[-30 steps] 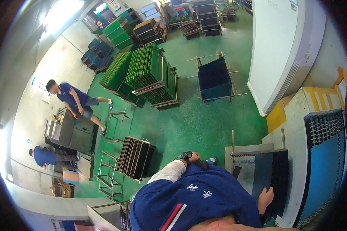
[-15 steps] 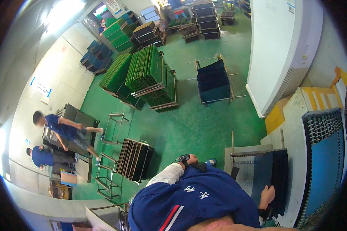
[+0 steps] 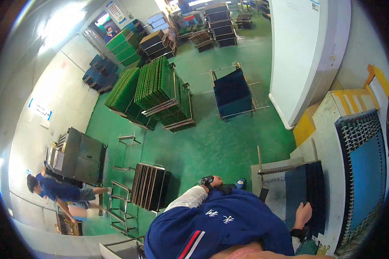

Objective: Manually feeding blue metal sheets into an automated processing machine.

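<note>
My left hand [image 3: 215,181] is closed in front of my waist, a dark watch-like device strapped to its wrist. A dark item [image 3: 226,188] lies just beside its fingers; whether they grip it is hard to see. My right hand [image 3: 304,214], low at the right, has its fingers curled on the near edge of a dark blue panel [image 3: 296,194]. This panel leans with several darker ones [image 3: 315,190] in a metal rack [image 3: 285,167] against a pale surface. The right fingertips are partly hidden by the panels.
Metal frame stands [image 3: 121,190] and a rack of brown-edged panels [image 3: 149,185] stand left of me. Green panel stacks [image 3: 160,90] and a dark blue rack [image 3: 233,93] are farther off. A white cabinet [image 3: 296,52] rises at right. Another person [image 3: 67,192] is at left.
The view has shifted slightly. A walking person at left has moved down toward the other worker, who is now hardly visible. My right hand stays at the panels; my left hand barely moves.
</note>
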Demonstrator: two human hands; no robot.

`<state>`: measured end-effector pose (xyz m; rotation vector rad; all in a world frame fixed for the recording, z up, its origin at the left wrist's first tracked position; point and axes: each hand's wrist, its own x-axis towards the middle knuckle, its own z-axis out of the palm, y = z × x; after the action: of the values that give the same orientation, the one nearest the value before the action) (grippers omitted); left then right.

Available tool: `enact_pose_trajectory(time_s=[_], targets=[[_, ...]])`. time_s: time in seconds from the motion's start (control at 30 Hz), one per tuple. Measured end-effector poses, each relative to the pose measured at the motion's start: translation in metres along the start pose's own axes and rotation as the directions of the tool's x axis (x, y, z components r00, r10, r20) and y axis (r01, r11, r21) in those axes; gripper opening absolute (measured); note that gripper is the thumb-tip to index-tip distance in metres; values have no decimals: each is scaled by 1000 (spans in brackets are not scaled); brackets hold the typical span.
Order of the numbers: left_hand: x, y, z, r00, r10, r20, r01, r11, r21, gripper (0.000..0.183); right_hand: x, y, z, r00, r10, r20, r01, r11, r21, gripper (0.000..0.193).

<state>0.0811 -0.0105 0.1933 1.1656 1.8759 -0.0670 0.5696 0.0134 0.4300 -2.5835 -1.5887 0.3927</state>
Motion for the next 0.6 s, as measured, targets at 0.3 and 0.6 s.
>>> enact_pose_trajectory(time_s=[0.3,0.6], targets=[[32,-5,3,998,62,-7,-63,993,-97,29,1,1,11,1000,-8,-27,7,999,-33,26],[41,-23,-2,992,97,-81,-104,991,-84,32,16,8,23,998,58,-25,-59,998,-12,38]])
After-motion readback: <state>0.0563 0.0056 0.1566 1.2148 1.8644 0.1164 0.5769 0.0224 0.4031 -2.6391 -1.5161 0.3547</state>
